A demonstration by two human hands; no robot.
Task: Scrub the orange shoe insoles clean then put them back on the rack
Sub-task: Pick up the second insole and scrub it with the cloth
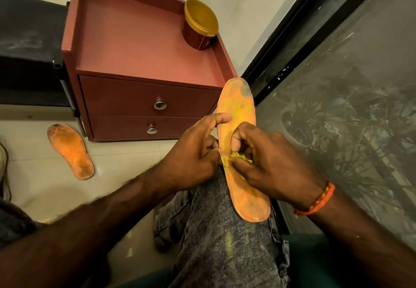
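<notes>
Both hands, left [193, 150] and right [267, 166], pinch yellow crumbs [239, 156] off a long, flat, stained orange insole [238, 107].

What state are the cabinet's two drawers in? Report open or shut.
Shut. Both drawer fronts, upper and lower, sit flush in the red cabinet, with no gap showing around them.

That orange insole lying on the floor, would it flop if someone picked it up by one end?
Probably it would bend. The insole on the floor looks thin and flat, much like the one across the knee. It likely weighs little, and lying flat it shouldn't roll. Its worn, grimy surface probably isn't slippery.
</notes>
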